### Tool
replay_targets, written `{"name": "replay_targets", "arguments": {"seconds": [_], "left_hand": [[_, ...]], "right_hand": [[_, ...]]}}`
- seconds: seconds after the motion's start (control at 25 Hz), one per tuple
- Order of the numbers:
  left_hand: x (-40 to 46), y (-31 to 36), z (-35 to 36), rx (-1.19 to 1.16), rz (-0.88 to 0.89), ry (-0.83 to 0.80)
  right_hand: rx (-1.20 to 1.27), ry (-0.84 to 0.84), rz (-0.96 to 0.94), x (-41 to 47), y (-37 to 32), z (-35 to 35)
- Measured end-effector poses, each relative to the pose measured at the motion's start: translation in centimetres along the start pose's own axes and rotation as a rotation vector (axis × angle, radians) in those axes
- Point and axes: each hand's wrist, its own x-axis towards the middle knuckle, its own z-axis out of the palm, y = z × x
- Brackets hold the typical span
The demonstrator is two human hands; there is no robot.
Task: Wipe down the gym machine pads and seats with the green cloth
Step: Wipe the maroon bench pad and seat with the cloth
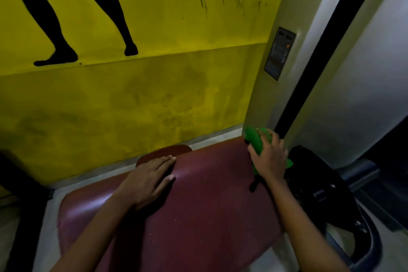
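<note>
Maroon padded bench (198,216) under green cloth (256,142)

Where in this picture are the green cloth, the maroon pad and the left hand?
green cloth (256,140): head view, on its bunched upper fold.
maroon pad (209,201): head view, on its bare middle.
left hand (150,180): head view, on its back.

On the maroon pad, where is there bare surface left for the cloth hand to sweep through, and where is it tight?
Bare maroon pad lies between the left hand, flat on it, and the right hand, and on toward the near edge. It is tight at the far right corner, where the right hand grips the green cloth beside the black handle.
</note>
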Motion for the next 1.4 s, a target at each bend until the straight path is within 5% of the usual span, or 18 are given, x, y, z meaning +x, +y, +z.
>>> {"name": "replay_targets", "arguments": {"seconds": [0.28, 0.48, 0.76, 1.04, 1.4], "left_hand": [[4.1, 0.0, 1.7, -0.130, 0.112, -0.133], [4.0, -0.2, 2.0, -0.161, 0.132, -0.100], [3.8, 0.0, 2.1, -0.140, 0.118, -0.063], [4.0, 0.0, 2.1, -0.136, 0.148, -0.045], [3.8, 0.0, 1.9, -0.129, 0.126, -0.031]], "right_hand": [[0.004, 0.041, -0.026, -6.4, 2.0, 1.0], [-0.037, 0.013, -0.015, -2.7, 1.2, 0.9], [-0.002, 0.085, -0.045, -11.6, 4.7, 2.2], [-0.038, 0.089, -0.016, -5.9, 3.3, 1.7], [-0.020, 0.077, -0.007, -15.7, 6.8, 2.7]]}}
